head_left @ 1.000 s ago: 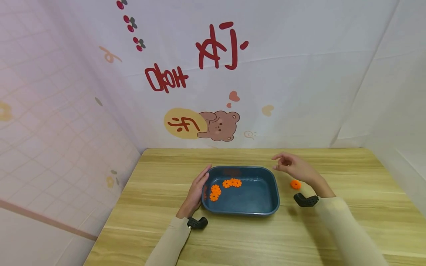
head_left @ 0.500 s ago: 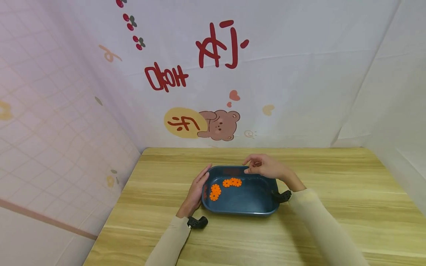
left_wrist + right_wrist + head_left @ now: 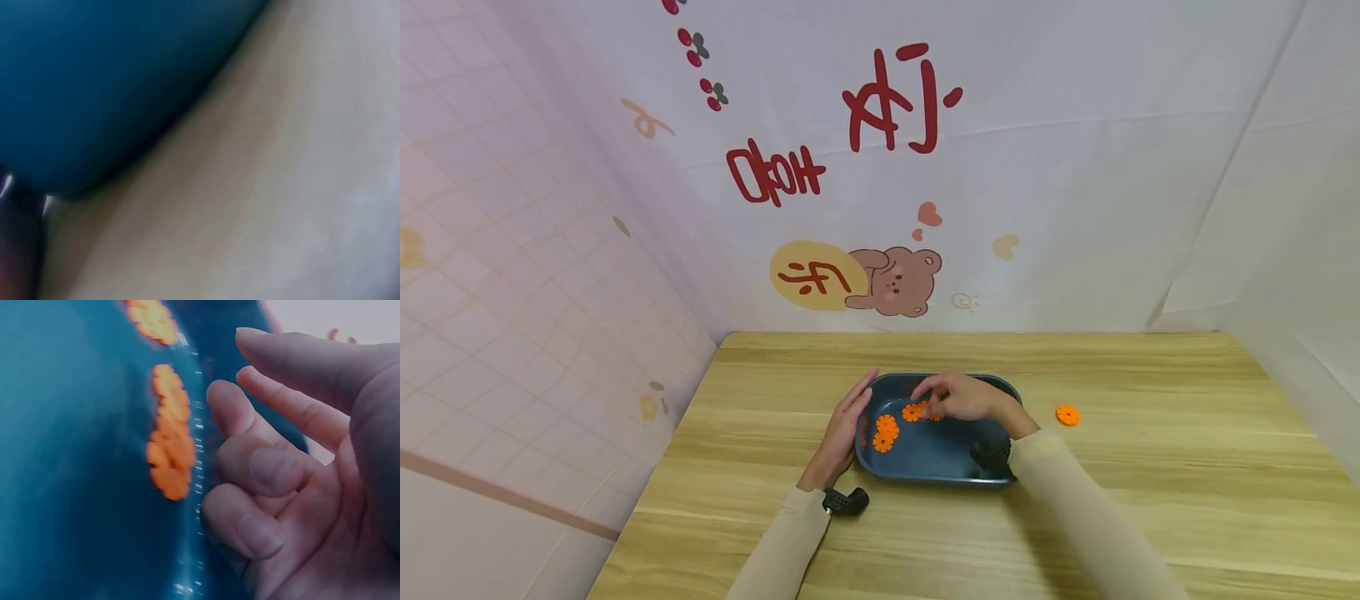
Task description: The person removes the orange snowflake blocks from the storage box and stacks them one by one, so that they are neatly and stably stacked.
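Note:
A dark blue rectangular tray (image 3: pixel 917 480) sits on the table, holding two small groups of orange notched plastic discs: one on the left (image 3: pixel 885 430), the other (image 3: pixel 912 412) near the back wall. The left hand (image 3: pixel 841 435) lies along the tray's left side with its fingers straight. Inside the tray, the right hand (image 3: pixel 966 398) hovers at the back group and partly covers it. The right wrist view shows the overlapping discs (image 3: pixel 171 456) beside the right fingertips (image 3: pixel 232 406). Thumb and fingers stand apart there, the lower fingers bent, with nothing between them. Blur fills the left wrist view, where the tray's blue side (image 3: pixel 94 81) appears.
To the right of the tray, another orange notched disc (image 3: pixel 1067 415) lies on the wooden table (image 3: pixel 1172 467). White printed cloth (image 3: pixel 1075 208) rises behind the table. Each wrist wears a black camera mount, such as the left one (image 3: pixel 846 502).
The right hand has moved left from beside the tray, across its right rim, and lowered to the back discs. The left hand and the tray have stayed in place.

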Tool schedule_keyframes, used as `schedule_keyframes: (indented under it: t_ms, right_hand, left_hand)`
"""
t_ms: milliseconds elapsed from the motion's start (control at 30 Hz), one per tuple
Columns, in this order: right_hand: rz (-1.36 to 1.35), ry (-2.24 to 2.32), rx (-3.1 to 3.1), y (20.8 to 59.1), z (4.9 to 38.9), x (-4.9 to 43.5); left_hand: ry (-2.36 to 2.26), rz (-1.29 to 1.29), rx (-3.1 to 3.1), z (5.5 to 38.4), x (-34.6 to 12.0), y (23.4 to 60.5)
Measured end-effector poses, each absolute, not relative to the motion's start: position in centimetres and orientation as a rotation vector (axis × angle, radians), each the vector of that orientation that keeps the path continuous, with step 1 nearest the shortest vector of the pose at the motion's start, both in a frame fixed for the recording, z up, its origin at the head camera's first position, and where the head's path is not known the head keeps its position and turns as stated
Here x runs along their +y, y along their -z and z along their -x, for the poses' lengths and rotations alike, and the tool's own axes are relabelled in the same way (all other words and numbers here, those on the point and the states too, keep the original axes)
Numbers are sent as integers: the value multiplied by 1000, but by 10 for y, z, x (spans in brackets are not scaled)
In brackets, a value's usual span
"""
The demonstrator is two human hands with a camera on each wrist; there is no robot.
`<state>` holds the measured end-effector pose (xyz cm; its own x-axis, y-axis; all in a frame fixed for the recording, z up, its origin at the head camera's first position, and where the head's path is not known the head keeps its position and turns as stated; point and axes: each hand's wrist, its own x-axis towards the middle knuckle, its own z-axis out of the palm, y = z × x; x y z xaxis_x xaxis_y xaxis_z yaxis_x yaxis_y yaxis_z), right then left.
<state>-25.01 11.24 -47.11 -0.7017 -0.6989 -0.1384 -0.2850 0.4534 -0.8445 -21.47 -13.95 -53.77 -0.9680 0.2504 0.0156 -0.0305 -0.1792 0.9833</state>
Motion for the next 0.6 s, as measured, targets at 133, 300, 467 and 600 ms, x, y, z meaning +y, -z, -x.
schedule_keyframes:
  t_ms: [133,300,467,600]
  right_hand:
    - [794,1095,2236,476,250,106]
    - [746,1075,2239,476,249,100]
    - [737,1022,2262,480,251,96]
    - [719,984,2281,485,253,93]
  left_hand:
    - [-2258,-273,1890,215,-139,538]
    - [-2263,-263,1897,215,-139,538]
    - [-2267,-258,1892,215,-140,538]
    - [-2261,-259,1902,215,-139,538]
